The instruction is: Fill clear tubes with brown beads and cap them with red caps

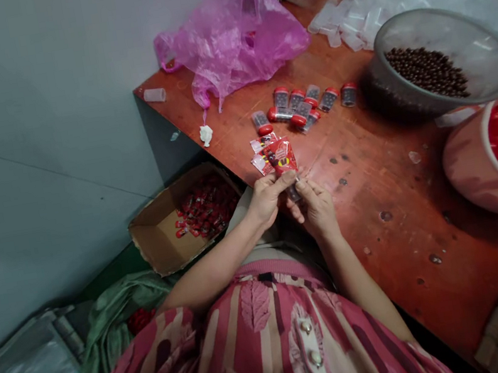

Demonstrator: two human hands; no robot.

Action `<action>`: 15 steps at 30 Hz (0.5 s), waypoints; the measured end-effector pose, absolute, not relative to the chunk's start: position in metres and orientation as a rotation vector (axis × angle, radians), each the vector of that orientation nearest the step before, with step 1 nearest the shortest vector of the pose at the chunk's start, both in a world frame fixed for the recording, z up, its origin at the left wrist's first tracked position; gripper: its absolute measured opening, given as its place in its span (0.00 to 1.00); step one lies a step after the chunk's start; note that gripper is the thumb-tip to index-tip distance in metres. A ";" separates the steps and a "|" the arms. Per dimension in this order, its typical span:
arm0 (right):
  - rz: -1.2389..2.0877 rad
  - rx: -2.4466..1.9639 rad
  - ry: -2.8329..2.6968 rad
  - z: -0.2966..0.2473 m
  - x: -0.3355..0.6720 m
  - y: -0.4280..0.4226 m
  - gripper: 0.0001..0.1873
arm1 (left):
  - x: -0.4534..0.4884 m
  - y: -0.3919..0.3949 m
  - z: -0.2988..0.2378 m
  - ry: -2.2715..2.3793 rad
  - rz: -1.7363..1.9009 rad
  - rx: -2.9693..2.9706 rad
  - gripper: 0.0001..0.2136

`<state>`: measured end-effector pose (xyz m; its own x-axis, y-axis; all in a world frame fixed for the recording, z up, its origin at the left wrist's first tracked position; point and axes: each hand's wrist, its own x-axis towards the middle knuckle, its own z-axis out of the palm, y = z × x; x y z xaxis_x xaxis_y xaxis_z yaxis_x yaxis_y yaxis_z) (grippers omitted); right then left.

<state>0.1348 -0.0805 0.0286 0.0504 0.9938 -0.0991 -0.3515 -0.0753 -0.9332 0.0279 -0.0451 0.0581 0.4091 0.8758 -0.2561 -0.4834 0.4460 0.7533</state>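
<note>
My left hand (266,199) and my right hand (319,203) meet at the near edge of the table. Between their fingers is a small clear container (295,193) with dark contents, its lower part partly hidden by the fingers. A red printed plastic sleeve (282,154) rises above it, pinched under my left thumb; whether it surrounds the container I cannot tell. Just behind, flat printed sleeves (264,161) lie on the tabletop. Farther back sit several red-capped containers (296,99) filled with dark balls, some upright and some lying down.
A cardboard box (151,228) of red packed pieces stands below on the left. On the orange table (361,174) are a pink plastic bag (234,42), a grey bowl (446,51) of dark balls, a pink tub (469,162) of red caps and piled clear containers (363,14).
</note>
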 end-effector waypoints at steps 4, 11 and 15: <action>1.283 -1.173 -0.914 0.033 0.133 -0.085 0.19 | 0.031 -0.043 0.057 0.673 1.037 0.584 0.23; 1.037 -1.317 -1.051 0.031 0.132 -0.090 0.18 | 0.037 -0.053 0.049 0.824 1.115 0.589 0.22; 1.306 -1.194 -0.972 0.030 0.133 -0.090 0.21 | 0.032 -0.053 0.047 0.847 1.097 0.644 0.20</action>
